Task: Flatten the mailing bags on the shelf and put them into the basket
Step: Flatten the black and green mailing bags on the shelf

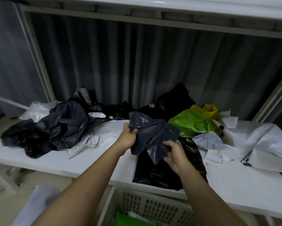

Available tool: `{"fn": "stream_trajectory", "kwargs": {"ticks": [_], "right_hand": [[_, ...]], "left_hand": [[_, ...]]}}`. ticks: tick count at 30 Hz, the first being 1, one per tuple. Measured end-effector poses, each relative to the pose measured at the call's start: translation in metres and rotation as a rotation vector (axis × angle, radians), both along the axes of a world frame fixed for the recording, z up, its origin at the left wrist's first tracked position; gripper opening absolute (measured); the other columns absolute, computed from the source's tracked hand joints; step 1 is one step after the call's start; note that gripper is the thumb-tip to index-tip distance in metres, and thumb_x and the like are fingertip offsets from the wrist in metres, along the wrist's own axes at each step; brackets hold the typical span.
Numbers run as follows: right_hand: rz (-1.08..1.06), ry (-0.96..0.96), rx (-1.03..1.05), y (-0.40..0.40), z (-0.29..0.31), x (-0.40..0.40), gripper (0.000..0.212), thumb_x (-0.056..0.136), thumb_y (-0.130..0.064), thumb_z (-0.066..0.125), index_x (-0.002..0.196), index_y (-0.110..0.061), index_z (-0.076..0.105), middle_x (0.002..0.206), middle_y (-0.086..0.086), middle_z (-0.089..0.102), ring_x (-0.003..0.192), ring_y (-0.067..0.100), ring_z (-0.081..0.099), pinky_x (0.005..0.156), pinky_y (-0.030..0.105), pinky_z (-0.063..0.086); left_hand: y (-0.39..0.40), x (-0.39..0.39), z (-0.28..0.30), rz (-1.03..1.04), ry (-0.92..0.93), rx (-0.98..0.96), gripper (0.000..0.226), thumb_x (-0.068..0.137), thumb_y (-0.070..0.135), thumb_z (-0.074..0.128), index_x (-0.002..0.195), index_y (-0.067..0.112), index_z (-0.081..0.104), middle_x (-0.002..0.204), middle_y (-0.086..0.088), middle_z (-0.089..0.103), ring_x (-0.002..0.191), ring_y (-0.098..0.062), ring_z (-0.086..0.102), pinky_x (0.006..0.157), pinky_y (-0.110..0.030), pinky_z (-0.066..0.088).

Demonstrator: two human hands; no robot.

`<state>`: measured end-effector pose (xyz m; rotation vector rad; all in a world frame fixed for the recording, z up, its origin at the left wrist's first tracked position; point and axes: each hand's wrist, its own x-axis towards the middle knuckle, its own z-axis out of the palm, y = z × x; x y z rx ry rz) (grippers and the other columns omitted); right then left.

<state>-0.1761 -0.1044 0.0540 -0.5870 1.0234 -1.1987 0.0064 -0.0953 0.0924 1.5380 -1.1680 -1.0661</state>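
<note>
Shelf (91, 162): two hands (151, 142) grip one grey bag (151, 129).

the dark grey bag (151, 134) is thin, crinkly plastic with a soft shine. the black bag (161, 170) under it is very shiny. the shelf (94, 162) is smooth white. the basket (146, 207) is matt plastic mesh.

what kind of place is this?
Probably a storeroom or parcel-sorting corner, not a home room. A white metal shelf backed by a grey curtain is heaped with crumpled mailing bags, and a slatted plastic basket stands below it.
</note>
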Motion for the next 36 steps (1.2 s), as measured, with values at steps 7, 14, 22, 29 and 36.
{"fn": "stream_trajectory", "kwargs": {"ticks": [7,14,22,29,36], "right_hand": [[0.087,0.169,0.094,0.010,-0.045,0.034,0.055,0.088,0.000,0.060,0.136,-0.020,0.040,0.123,0.009,0.060,0.106,0.028,0.062,0.083,0.042,0.053],[0.188,0.431,0.072,0.007,-0.068,0.048,0.053,0.093,-0.002,0.056,0.136,-0.027,0.039,0.105,0.002,0.063,0.091,0.019,0.062,0.080,0.035,0.050],[0.290,0.709,-0.141,-0.001,-0.080,0.040,0.066,0.092,0.001,0.056,0.147,-0.016,0.025,0.135,0.016,0.050,0.107,0.027,0.054,0.081,0.025,0.052],[0.081,1.648,-0.722,0.006,-0.092,0.075,0.048,0.088,-0.026,0.038,0.130,-0.007,0.054,0.130,0.018,0.052,0.119,0.038,0.047,0.096,0.050,0.041],[0.625,1.736,-0.595,-0.007,-0.132,0.095,0.065,0.097,-0.050,0.007,0.153,-0.021,-0.006,0.161,-0.001,-0.006,0.147,0.021,-0.011,0.118,0.044,-0.009]], "left_hand": [[0.015,0.040,-0.046,0.135,-0.022,0.061,0.022,0.103,0.026,0.037,0.120,0.013,0.031,0.115,-0.005,0.048,0.104,-0.021,0.047,0.087,-0.032,0.037],[0.017,0.071,-0.091,0.244,-0.144,0.139,0.021,0.103,0.023,0.035,0.112,0.004,0.037,0.109,-0.013,0.051,0.101,-0.027,0.050,0.084,-0.031,0.035],[0.018,0.089,-0.130,0.251,-0.407,0.265,0.022,0.102,0.024,0.035,0.116,0.007,0.036,0.121,-0.022,0.053,0.100,-0.034,0.050,0.084,-0.039,0.037],[0.018,0.054,-0.132,0.379,-0.800,-0.082,0.042,0.095,0.019,0.044,0.135,0.008,0.043,0.137,-0.015,0.041,0.125,-0.034,0.037,0.103,-0.047,0.026],[0.000,0.042,-0.162,-0.197,-0.944,0.028,0.050,0.104,0.035,0.022,0.153,0.025,0.014,0.161,0.000,0.008,0.148,-0.019,0.003,0.119,-0.043,0.002]]}}
